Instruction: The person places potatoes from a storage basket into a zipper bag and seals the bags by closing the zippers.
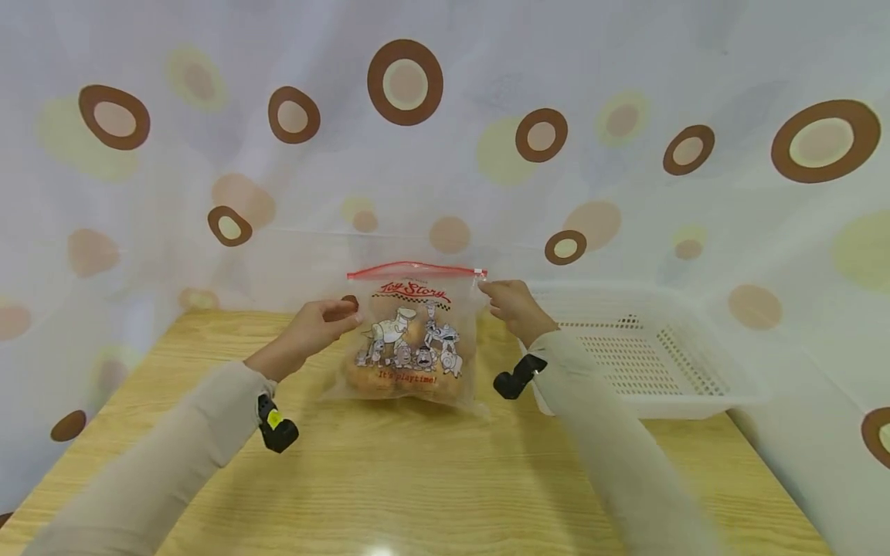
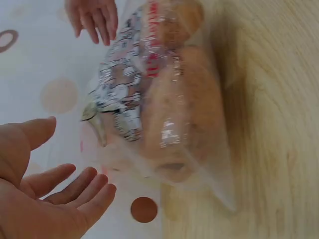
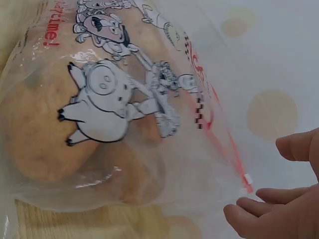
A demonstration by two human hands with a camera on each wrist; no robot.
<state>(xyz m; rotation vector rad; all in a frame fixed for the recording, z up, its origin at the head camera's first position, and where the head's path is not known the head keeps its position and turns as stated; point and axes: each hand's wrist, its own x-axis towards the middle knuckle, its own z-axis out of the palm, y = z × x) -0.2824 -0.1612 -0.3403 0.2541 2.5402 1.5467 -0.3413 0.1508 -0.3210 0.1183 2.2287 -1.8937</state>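
Note:
A clear slider bag (image 1: 417, 347) printed with cartoon characters stands upright on the wooden table, its red zip strip (image 1: 410, 267) along the top. Inside are several rounded tan-brown lumps (image 3: 45, 144) that look like potatoes. My left hand (image 1: 320, 326) is beside the bag's left edge; in the left wrist view its thumb and fingers are spread apart with nothing between them. At the upper right corner, my right hand (image 1: 513, 307) has its fingertips close to the white slider (image 3: 247, 179). The right wrist view shows that hand's thumb apart from its extended fingers.
A white perforated plastic basket (image 1: 695, 403) stands on the right side of the table, just beyond my right forearm. Behind the table hangs a pale cloth (image 1: 487, 46) with brown and yellow circles. The wooden tabletop (image 1: 417, 479) extends in front of the bag.

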